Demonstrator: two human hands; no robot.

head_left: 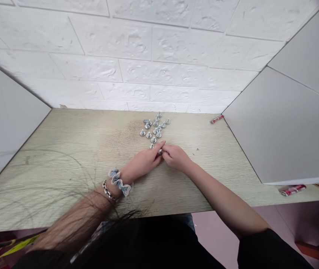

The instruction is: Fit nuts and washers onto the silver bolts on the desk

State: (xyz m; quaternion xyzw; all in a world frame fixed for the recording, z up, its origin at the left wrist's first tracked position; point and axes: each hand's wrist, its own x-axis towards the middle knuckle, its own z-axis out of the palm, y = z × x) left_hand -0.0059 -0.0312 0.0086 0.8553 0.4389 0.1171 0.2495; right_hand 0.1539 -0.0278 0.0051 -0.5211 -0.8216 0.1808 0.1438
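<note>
Several silver screws with washers [154, 139] stand head-down in a loose group on the wooden tabletop, just beyond my hands. Between my fingertips shows a small metal screw [160, 152], partly covered by the fingers. My left hand [144, 162] pinches it from the left, its forefinger stretched toward the other hand. From the right, my right hand [176, 156] is closed with curled fingers on the same screw. One more screw [151, 146] is close by the left hand's forefinger. A scrunchie [118, 182] and a chain bracelet [109, 191] circle my left wrist.
The pale wooden tabletop [75, 149] ends at a white brick-pattern wall [137, 71]. Grey panels bound it at left [5, 119] and right [246, 127]. Red batteries lie at the right back [217, 119] and right front edge [293, 189]. Loose hair crosses the lower left.
</note>
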